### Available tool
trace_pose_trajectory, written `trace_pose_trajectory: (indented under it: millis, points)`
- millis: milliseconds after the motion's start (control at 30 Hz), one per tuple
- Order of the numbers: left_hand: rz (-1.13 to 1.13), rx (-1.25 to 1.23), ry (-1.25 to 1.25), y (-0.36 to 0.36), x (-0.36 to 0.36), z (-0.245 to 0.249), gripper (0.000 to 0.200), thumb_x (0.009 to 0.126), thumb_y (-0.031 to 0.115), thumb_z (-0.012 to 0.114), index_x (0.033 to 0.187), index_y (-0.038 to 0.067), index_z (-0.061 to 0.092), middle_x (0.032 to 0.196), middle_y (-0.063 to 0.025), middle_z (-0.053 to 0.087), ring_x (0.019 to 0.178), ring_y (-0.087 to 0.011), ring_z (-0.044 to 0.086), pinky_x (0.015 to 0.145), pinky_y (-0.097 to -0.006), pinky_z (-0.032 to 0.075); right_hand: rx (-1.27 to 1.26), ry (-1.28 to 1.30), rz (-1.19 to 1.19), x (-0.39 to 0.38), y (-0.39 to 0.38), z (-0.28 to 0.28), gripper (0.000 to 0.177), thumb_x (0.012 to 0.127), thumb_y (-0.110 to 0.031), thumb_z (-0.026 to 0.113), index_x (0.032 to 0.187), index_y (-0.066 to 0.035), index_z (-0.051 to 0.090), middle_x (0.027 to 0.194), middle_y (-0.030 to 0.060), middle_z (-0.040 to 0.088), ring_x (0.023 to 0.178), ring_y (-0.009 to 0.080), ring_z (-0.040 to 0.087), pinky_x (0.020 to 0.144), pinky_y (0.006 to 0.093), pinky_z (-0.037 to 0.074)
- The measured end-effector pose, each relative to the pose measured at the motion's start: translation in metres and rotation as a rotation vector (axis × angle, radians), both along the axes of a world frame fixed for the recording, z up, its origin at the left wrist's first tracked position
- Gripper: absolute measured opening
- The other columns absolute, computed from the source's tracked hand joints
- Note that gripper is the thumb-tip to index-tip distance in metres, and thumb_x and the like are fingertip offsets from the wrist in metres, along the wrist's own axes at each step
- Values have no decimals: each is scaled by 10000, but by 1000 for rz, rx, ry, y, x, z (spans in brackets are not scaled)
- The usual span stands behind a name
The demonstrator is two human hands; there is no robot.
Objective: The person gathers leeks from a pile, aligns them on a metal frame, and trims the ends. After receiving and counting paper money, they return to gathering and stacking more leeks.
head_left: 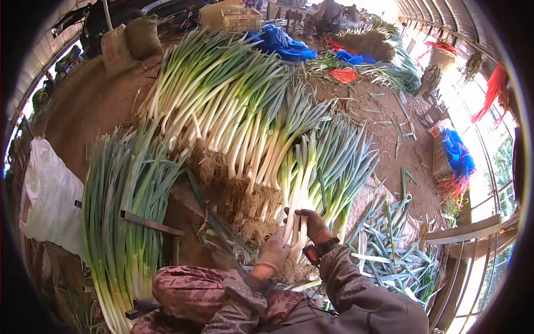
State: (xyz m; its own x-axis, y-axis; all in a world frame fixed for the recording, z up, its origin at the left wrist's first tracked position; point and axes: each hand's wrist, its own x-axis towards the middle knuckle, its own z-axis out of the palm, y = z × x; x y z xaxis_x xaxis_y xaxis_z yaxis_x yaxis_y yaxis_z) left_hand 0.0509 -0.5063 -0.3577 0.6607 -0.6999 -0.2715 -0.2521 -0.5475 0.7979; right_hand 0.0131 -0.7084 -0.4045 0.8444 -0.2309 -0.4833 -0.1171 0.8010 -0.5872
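Observation:
Two or so long green onions (300, 192) with thick white stalks stand before me, leaves pointing away. My left hand (273, 251), in a glove, is closed round the lower part of a white stalk. Higher up and to the right, my right hand (315, 225), also gloved, has its fingers wrapped about the stalks. The root ends are partly hidden by my hands. Just beyond lies a long row of green onions (222, 111), their bushy roots (253, 206) turned toward me.
At my left, a metal rack (150, 222) holds another bundle of green onions (119, 206) beside a white sack (53, 192). Cut leaves (389, 250) are heaped at right. A person (328, 16) sits far back near a crate (241, 20). Blue sheeting (283, 43) lies behind the row.

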Motion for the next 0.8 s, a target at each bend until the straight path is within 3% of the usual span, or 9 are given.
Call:
trace_pose_trajectory:
  millis: [133, 267, 367, 533, 567, 667, 733, 767, 800]
  points:
    - [2, -32, 136, 6, 11, -10, 515, 847, 244, 656, 1314, 70, 527, 1012, -253, 679, 943, -409, 675, 837, -479, 526, 24, 134, 73, 28, -17, 8, 253, 889, -137, 688, 1054, 54, 665, 900, 159, 708, 755, 288, 699, 740, 426, 592]
    - [-4, -265, 272, 9, 10, -73, 435, 937, 310, 594, 1291, 65, 530, 980, -240, 683, 924, -391, 681, 809, -479, 514, -122, 130, 27, 43, -26, 6, 227, 871, -172, 728, 972, 25, 676, 827, 162, 704, 679, 285, 690, 685, 413, 596]
    - [11, -351, 222, 17, 0, -38, 381, 999, 357, 533, 1238, 60, 539, 918, -221, 685, 866, -405, 679, 745, -497, 504, -223, 153, 17, 48, -33, 35, 235, 844, -151, 749, 977, 28, 676, 803, 137, 693, 660, 268, 675, 674, 404, 590]
    - [-9, -57, -105, 16, 1, 12, 330, 1027, 361, 505, 1105, 48, 573, 899, -232, 673, 781, -414, 666, 683, -491, 512, -258, 185, -28, 68, -53, 19, 234, 809, -113, 773, 962, 39, 682, 798, 124, 689, 682, 264, 679, 674, 397, 582]
    - [-20, -15, -149, 17, 2, 15, 318, 1026, 358, 502, 1080, 54, 575, 897, -241, 670, 782, -427, 661, 679, -498, 511, -233, 161, -48, 69, -54, 18, 234, 763, -55, 797, 946, 64, 714, 870, 112, 718, 755, 251, 694, 742, 380, 571]
    - [-49, 101, -394, 21, -11, 23, 255, 1006, 309, 513, 1040, 61, 559, 770, -204, 675, 768, -428, 673, 683, -484, 532, -494, 242, -105, 84, -69, -20, 230, 810, -59, 758, 1000, 64, 718, 926, 114, 733, 823, 227, 696, 813, 356, 561]
    - [-195, 249, -334, 51, -19, 31, 250, 987, 303, 541, 1051, 66, 587, 779, -196, 673, 786, -425, 674, 750, -474, 531, -782, 34, -100, 82, -116, -56, 214, 888, -59, 672, 1070, 41, 722, 978, 99, 737, 850, 193, 676, 835, 320, 548]
    - [-268, 331, -303, 71, -15, 32, 249, 977, 299, 554, 1057, 68, 602, 784, -192, 672, 796, -423, 674, 783, -469, 530, -883, 19, -93, 90, -175, -100, 218, 919, -164, 666, 1082, -43, 746, 912, 73, 709, 832, 199, 656, 766, 358, 540]
    - [-273, 234, -250, 87, -4, 31, 255, 965, 296, 571, 1077, 71, 616, 839, -198, 675, 840, -414, 671, 833, -461, 516, -1117, 45, -27, 84, -197, -87, 268, 918, -79, 601, 1165, -35, 697, 1020, 73, 702, 904, 204, 659, 851, 346, 530]
